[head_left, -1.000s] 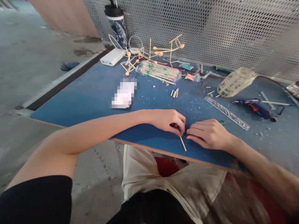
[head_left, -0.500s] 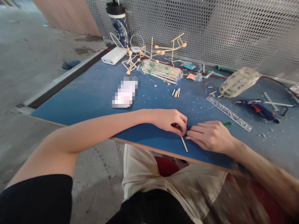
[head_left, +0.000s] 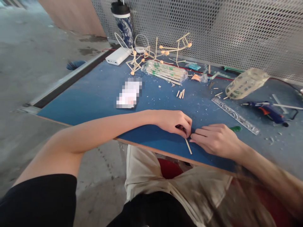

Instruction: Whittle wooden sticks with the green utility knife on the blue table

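Left hand: your left hand (head_left: 175, 122) is curled down on the blue tabletop (head_left: 94, 94), fingertips pinched on the upper end of a thin wooden stick (head_left: 188, 146).
Right hand: your right hand (head_left: 216, 138) lies knuckles up, fingers pressed together, their tips meeting the left hand's right at the stick; whether they grip it or just pin it, I cannot tell.
Stick: it lies flat near the table's front edge, its free end poking out below both hands toward you.
Just behind the right hand: a small green object (head_left: 235, 128), partly hidden, and a clear plastic ruler (head_left: 234, 115) running diagonally.
Further right: a blue hot glue gun (head_left: 268, 110) lying on its side, beside a translucent mesh-patterned container (head_left: 246, 83) tipped over.
Middle of the table: a few short stick offcuts (head_left: 181, 94) and a wrapped bundle of sticks (head_left: 165, 72).
Back edge: stick-and-ball models (head_left: 161, 52), a white power bank (head_left: 117, 56), a tall dark tumbler (head_left: 124, 25), all against the perforated metal panel (head_left: 213, 28).
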The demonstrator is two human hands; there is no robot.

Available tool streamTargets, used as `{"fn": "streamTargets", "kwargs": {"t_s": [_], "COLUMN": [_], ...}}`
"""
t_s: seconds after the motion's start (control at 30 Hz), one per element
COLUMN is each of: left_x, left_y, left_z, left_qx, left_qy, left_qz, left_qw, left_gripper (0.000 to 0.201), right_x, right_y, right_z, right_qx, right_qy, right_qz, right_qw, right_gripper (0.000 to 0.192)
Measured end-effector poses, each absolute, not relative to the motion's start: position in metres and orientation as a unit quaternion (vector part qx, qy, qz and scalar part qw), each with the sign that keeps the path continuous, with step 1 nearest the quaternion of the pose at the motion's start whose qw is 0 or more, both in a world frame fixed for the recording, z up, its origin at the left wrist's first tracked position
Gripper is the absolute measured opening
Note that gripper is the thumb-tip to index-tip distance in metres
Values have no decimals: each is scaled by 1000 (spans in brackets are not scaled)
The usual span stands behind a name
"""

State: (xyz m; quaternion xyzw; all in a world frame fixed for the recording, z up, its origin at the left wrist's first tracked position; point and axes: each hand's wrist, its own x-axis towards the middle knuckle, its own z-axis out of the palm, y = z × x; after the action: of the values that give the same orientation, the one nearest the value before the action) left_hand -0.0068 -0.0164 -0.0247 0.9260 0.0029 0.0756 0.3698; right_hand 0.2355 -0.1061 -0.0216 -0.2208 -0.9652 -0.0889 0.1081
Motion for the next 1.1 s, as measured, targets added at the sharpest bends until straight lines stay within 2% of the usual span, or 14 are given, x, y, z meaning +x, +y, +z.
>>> {"fn": "streamTargets", "kwargs": {"t_s": [0.3,0.47,0.67,0.77,0.93,1.1], "left_x": [-7,-8,-10,-10,-10,-10], "left_y": [-19,-23,-29,-30,-25,-21], "left_z": [-23,-18,-17,-17,-15,-19], "left_qx": [922,919,937,939,921,927], "left_qy": [13,13,32,35,34,27], "left_qz": [73,86,66,81,63,64], "left_qw": [379,384,341,332,383,370], "left_gripper": [16,15,18,16,16,20], "right_x": [237,246,255,255,253,253], "right_y": [-108,-99,-90,-90,-91,-91], "right_z": [-25,-28,-28,-28,-30,-30], "right_qx": [-251,-251,-222,-218,-212,-223], "right_qy": [-961,-957,-951,-955,-961,-961], "right_qz": [-72,-17,-14,-3,-16,-13], "right_qw": [96,144,215,204,177,161], "right_gripper": [19,10,6,6,9,7]}}
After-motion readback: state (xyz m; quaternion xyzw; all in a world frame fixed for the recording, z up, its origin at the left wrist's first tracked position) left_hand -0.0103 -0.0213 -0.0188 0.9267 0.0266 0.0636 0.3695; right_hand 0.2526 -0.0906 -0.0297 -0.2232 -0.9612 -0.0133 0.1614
